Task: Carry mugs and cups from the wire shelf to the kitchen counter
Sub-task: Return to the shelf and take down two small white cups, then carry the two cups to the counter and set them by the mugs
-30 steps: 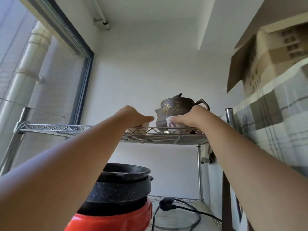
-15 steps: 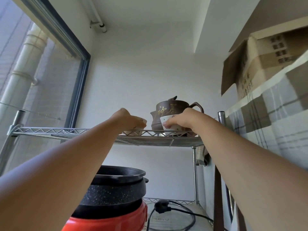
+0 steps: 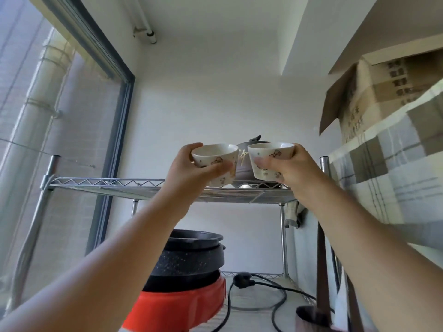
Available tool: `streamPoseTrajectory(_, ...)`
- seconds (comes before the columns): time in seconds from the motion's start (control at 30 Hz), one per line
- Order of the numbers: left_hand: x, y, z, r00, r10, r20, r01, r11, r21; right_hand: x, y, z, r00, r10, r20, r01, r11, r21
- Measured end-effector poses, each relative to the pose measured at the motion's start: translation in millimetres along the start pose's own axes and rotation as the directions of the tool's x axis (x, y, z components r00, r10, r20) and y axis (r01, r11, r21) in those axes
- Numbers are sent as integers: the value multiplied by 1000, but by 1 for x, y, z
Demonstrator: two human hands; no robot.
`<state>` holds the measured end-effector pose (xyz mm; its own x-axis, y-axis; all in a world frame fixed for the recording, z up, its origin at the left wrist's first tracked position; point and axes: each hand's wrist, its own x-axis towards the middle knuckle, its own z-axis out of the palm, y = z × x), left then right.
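Observation:
Two small white cups with brown flower prints are lifted above the top wire shelf [image 3: 107,184]. My left hand [image 3: 189,173] grips the left cup [image 3: 214,158] from its side. My right hand [image 3: 291,170] grips the right cup [image 3: 271,155], thumb across its front. The cups are nearly touching, rims level. Behind them a brown teapot [image 3: 243,165] stands on the shelf, mostly hidden by the cups. The kitchen counter is not in view.
A black pot on a red cooker base [image 3: 187,271] sits on the lower shelf, beside a black power cord [image 3: 251,282]. A window [image 3: 48,116] is to the left. An open cardboard box [image 3: 374,94] and checked cloth [image 3: 393,178] crowd the right.
Both hands closed on the cups sitting on the shelf and raised them clear of the wire, toward me. The view tilted slightly.

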<state>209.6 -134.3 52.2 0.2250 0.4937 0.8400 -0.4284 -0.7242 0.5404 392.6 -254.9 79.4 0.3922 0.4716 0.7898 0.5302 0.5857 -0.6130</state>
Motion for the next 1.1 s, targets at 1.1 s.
streamPoseTrajectory(1.1,-474,-113,118,445,-389,807,659,752,-1,-551,71,-138,715,510,-478,-651,735,-190)
